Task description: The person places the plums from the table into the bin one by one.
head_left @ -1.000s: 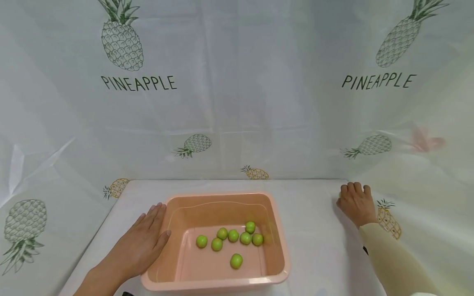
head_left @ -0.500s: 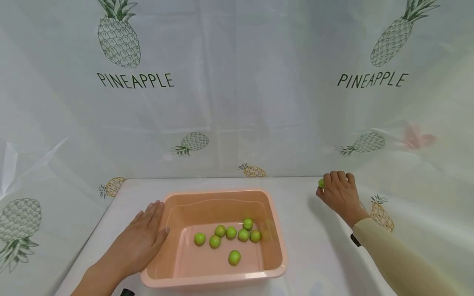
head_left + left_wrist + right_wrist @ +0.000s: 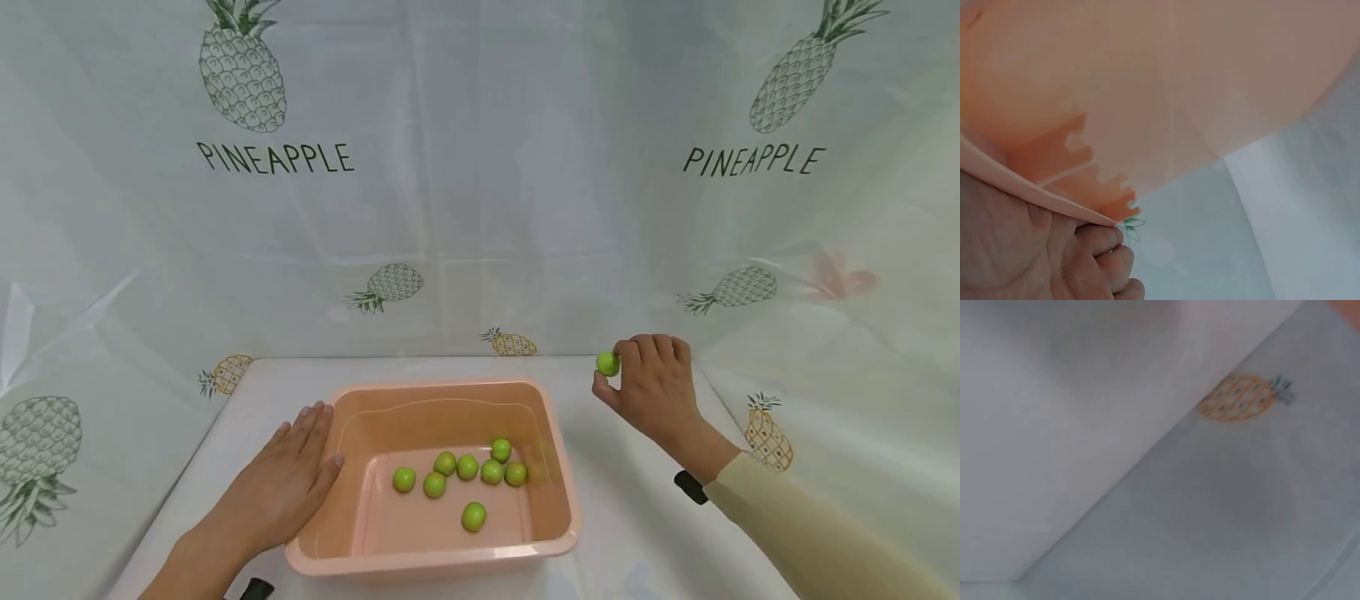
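A pink plastic basin [image 3: 450,412] stands on the white table, with several small round green fruits [image 3: 473,517] lying apart or touching on its floor. My left hand [image 3: 281,487] rests along the basin's left rim, fingers straight. From below, the left wrist view has the palm [image 3: 1041,256] against the rim and the underside of the basin [image 3: 1222,75]. Up to the right of the basin, my right hand [image 3: 652,387] pinches one small green fruit [image 3: 608,363] between thumb and fingers, raised above the table. The right wrist view does not show that fruit.
The white tabletop [image 3: 622,500] reaches right of the basin and ends at a back edge. Behind and at the sides hangs a pale sheet [image 3: 525,208] printed with pineapples. A dark wrist strap [image 3: 690,487] sits by the right sleeve.
My right hand has lifted the green fruit from the table's far right corner and moved left, toward the basin. The left hand stays on the rim. The head view has shifted slightly.
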{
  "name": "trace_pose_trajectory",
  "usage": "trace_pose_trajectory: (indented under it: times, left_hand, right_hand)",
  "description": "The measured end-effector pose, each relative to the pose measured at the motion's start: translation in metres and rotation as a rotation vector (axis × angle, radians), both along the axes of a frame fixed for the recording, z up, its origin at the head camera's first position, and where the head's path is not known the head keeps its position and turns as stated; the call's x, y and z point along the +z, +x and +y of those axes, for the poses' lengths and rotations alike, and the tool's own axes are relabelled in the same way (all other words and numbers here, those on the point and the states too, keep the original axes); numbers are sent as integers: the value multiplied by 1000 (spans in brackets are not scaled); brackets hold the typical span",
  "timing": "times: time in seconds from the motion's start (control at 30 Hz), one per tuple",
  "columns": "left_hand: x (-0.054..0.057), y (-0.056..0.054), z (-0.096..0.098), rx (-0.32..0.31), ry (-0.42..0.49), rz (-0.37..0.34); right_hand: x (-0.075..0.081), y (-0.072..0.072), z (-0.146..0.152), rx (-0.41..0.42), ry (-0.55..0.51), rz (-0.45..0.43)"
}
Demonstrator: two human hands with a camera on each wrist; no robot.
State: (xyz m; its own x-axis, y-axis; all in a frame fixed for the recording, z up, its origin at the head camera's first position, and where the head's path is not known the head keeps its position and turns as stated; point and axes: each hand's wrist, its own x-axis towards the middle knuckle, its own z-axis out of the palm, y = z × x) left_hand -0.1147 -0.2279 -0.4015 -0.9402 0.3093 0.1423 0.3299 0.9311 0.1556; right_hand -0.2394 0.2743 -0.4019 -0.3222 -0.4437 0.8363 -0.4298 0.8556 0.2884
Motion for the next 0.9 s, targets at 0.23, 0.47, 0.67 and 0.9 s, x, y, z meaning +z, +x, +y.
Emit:
trace_pose_trajectory:
  times: [0.23, 0.47, 0.67, 0.9]
  left_hand:
    - [0, -1, -1, 4, -1, 10]
    - [-1, -1, 0, 7, 6, 1]
    - [-1, 0, 0, 9, 7, 4]
    - [-1, 0, 1, 8, 4, 6]
  right_hand:
    - [19, 44, -66, 156, 9, -106]
    - [8, 81, -101, 244, 94, -340]
    - [-2, 91, -108, 274, 144, -376]
    - [-3, 93, -100, 219, 142, -396]
